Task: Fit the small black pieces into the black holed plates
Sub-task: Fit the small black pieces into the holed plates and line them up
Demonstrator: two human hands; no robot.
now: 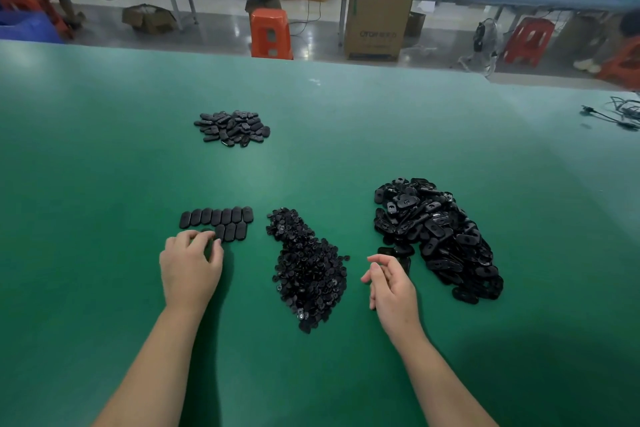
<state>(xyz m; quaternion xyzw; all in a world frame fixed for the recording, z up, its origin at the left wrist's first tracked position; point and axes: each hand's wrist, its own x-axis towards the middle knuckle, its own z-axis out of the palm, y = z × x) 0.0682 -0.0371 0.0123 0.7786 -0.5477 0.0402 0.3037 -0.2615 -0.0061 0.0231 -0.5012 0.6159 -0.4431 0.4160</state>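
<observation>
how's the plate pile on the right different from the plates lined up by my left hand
The right pile is a loose, overlapping heap; the lined-up plates lie flat, side by side in two rows. The pile holds far more plates. The left hand touches the rows; the right hand hovers beside the pile. Both are black oval plates.

The left hand (190,267) curls its fingers over the near row of plates (230,231), hiding that row's left end; whether the fingertips pinch a plate there cannot be told. Just beyond the right hand (389,282), one plate (403,262) is partly covered by its fingers. Both forearms are cut off by the bottom edge. The small pieces (308,270) are too small to make out singly. Cables (620,113) run off the right edge.
</observation>
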